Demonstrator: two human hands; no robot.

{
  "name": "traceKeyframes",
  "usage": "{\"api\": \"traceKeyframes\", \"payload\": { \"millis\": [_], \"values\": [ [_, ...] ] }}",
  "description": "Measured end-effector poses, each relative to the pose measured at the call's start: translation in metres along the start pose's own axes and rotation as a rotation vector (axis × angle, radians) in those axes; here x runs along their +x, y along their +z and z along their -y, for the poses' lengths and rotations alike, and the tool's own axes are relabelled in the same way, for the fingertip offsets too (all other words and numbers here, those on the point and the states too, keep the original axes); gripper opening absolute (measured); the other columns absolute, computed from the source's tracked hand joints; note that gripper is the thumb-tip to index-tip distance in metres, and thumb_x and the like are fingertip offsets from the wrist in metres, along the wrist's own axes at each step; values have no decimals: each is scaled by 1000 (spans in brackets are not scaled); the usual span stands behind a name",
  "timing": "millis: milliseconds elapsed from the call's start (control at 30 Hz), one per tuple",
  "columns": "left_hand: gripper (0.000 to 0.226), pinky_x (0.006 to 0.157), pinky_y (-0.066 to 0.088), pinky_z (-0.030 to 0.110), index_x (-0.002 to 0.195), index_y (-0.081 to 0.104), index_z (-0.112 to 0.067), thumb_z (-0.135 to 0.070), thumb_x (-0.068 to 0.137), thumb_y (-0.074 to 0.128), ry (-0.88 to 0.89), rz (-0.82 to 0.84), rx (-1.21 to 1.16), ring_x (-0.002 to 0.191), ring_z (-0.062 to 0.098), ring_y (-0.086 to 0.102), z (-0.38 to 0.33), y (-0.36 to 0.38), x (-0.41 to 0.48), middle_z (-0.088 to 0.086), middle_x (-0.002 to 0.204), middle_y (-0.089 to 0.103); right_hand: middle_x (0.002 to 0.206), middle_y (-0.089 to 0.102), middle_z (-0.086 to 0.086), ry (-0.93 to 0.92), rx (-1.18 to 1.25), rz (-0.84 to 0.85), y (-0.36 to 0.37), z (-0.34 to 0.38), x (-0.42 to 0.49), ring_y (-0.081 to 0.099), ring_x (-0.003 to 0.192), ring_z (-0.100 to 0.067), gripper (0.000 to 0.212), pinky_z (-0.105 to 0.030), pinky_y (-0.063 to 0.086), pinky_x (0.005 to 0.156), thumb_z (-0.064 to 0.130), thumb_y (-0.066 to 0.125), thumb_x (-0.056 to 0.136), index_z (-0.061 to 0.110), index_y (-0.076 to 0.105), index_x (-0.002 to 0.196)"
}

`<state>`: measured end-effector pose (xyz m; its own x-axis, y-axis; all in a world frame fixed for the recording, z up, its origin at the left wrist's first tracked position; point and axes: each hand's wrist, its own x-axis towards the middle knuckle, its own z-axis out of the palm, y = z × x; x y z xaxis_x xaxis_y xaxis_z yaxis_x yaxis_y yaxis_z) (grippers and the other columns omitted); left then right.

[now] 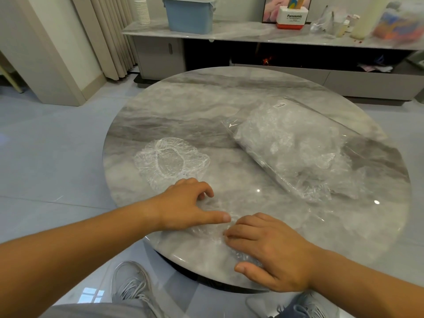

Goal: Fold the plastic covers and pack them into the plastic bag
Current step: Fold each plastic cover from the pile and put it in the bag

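Round marble table [229,88], seen from above. We read the scene from the left. A clear plastic cover [171,160] with an elastic rim lies spread flat on the left part of the tabletop, and neither hand touches it.

Just nearer to us, the left hand [185,203] reaches in over the table's edge. Its fingers are bent at the knuckles, tips down on a crumpled cover [213,229], and its thumb lies straight, pointing right across the film. We see it pressing, not pinching. The crumpled cover sits at the near edge of the table, under and between both hands (the film is so clear that we cannot trace its outline).

The right hand [268,249] rests on the cover's right side. Its fingers are side by side and lightly bent, laid on the film, and its thumb is spread apart near the table's rim. It presses too, gripping nothing.

Farther back and to the right, well apart from the hands, the plastic bag [296,148] lies on its side, bulging with crumpled film that bunches at its near end.

Below the table we glimpse grey shoes [130,281]. Behind it, a long cabinet [241,36] carries stacked paper cups [142,10], a blue box [190,17] and a Panasonic carton [291,18].
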<state>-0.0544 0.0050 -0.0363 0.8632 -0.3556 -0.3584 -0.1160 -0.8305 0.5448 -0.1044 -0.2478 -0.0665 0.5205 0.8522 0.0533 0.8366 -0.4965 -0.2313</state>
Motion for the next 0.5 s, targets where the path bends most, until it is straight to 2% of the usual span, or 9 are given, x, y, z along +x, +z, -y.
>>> {"api": "traceKeyframes", "payload": {
  "millis": [100,200,267,333,433,500],
  "values": [
    [56,88,49,29,111,58,-34,-73,73,70,-56,-70,176,97,8,55,1,2,0,-15,104,55,131,62,3,-5,8,-31,2,-2,-3,56,119,-18,52,-38,47,95,51,37,106,16,61,134],
    [46,69,46,26,95,62,-28,-68,74,73,-157,-68,190,80,6,57,6,-3,-1,-14,89,60,131,62,2,-6,24,-59,3,-4,-8,55,123,-17,56,-35,46,99,50,38,105,16,48,149],
    [44,59,39,25,77,60,-24,-65,74,76,-196,-42,156,66,7,54,7,-4,0,-12,72,58,130,62,1,-5,27,-58,3,-5,-9,56,122,-17,58,-35,45,100,51,38,105,16,45,151],
    [50,58,37,25,66,52,-20,-62,74,78,-215,-9,121,59,10,49,7,-3,0,-7,63,52,127,63,1,-1,33,-52,3,-3,-8,57,119,-17,56,-37,43,101,52,38,104,16,51,146],
    [46,61,41,27,71,52,-19,-56,77,79,-210,6,91,60,13,49,6,-1,1,-2,67,52,120,61,4,48,76,-105,1,2,-5,55,115,-15,49,-37,41,100,52,40,104,20,62,133],
    [40,59,48,29,79,56,-16,-47,79,82,-214,25,-47,59,14,58,6,2,1,2,70,57,128,56,4,103,120,-160,0,9,-1,50,122,-14,48,-35,39,103,51,41,104,21,59,136]
  ]
}}
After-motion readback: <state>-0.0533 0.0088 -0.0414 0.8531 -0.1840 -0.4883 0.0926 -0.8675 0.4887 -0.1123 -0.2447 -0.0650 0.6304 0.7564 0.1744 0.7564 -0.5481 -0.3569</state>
